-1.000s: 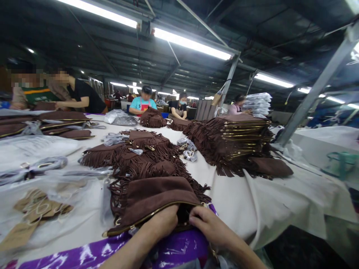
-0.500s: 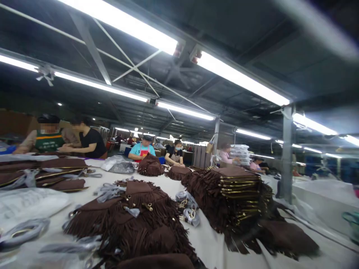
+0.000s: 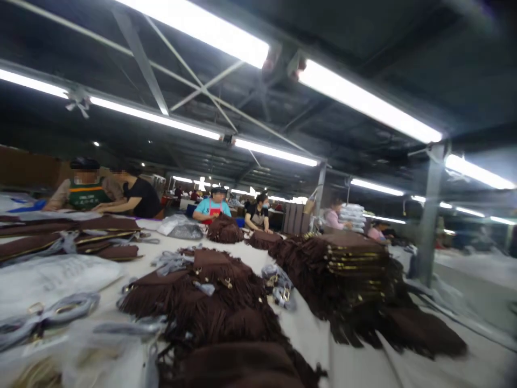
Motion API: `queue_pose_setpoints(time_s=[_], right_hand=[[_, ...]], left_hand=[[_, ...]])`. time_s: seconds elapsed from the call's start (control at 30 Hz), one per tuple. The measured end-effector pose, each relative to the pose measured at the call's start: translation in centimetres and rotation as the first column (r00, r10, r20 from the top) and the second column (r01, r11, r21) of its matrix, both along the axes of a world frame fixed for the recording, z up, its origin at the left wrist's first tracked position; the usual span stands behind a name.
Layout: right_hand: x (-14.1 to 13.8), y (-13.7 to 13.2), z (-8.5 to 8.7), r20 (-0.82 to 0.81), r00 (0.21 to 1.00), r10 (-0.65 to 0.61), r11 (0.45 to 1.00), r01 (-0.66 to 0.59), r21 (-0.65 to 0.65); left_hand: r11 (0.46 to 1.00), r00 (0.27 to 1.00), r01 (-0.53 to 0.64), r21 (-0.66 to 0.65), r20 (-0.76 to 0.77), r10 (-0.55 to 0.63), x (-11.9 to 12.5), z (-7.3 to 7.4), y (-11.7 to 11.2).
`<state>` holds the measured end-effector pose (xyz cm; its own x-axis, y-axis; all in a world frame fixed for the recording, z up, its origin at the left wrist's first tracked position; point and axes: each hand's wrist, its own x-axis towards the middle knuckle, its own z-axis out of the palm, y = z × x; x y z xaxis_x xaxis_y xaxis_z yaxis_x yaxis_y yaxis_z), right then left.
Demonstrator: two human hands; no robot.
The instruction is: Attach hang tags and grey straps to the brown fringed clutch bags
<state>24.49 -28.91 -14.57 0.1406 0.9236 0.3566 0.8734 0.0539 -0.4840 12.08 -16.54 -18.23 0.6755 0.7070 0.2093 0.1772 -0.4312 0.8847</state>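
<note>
Neither my left hand nor my right hand shows in the head view. Closest to me, at the bottom edge, lies a dark brown bag (image 3: 242,364). Behind it spreads a heap of brown fringed bags (image 3: 214,285) with small gold fittings. A tall stack of fringed bags (image 3: 355,258) with gold zips stands to the right, and one bag (image 3: 424,326) lies flat beside it. Straps wrapped in grey plastic (image 3: 278,285) rest between heap and stack. More wrapped straps (image 3: 72,307) with gold rings lie at the left.
A pale table (image 3: 311,323) bears all this. Clear plastic bags (image 3: 117,350) and a white sack (image 3: 64,275) lie at the left, near flat brown bags (image 3: 109,222). A metal post (image 3: 430,226) rises at the right. Several people work farther back, including a person in blue (image 3: 214,206).
The view has shifted, so the table's things sit farther right and mostly a little higher. More of the nearest brown bag and the plastic bags at bottom left now shows.
</note>
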Motion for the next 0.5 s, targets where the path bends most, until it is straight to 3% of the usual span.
queue_pose_setpoints(time_s=[0.07, 0.13, 0.23, 0.37, 0.5], right_hand=[[-0.8, -3.1, -2.3, -0.022, 1.000, -0.017, 0.994, 0.015, -0.110], [-1.5, -5.1, -3.4, 0.053, 0.998, -0.036, 0.979, 0.046, -0.196], [-2.1, -5.2, -3.5, 0.079, 0.993, -0.089, 0.953, 0.108, -0.283], [-2.4, -4.0, -3.0, 0.089, 0.983, -0.161, 0.930, 0.182, -0.319], [-2.5, -4.1, -3.1, 0.050, 0.985, -0.163, 0.930, 0.171, -0.325]], left_hand=[[0.997, 0.999, 0.016, -0.072, -0.032, -0.018, -1.5, -2.7, -3.2], [0.995, 0.998, 0.040, -0.086, -0.052, -0.045, -2.6, -3.8, -5.4], [0.995, 0.995, 0.069, -0.072, -0.062, -0.073, -3.0, -3.4, -6.3], [0.993, 0.995, 0.086, -0.080, -0.049, -0.090, -2.5, -2.4, -5.9], [0.993, 0.995, 0.072, -0.097, -0.058, -0.078, -2.7, -2.1, -6.5]])
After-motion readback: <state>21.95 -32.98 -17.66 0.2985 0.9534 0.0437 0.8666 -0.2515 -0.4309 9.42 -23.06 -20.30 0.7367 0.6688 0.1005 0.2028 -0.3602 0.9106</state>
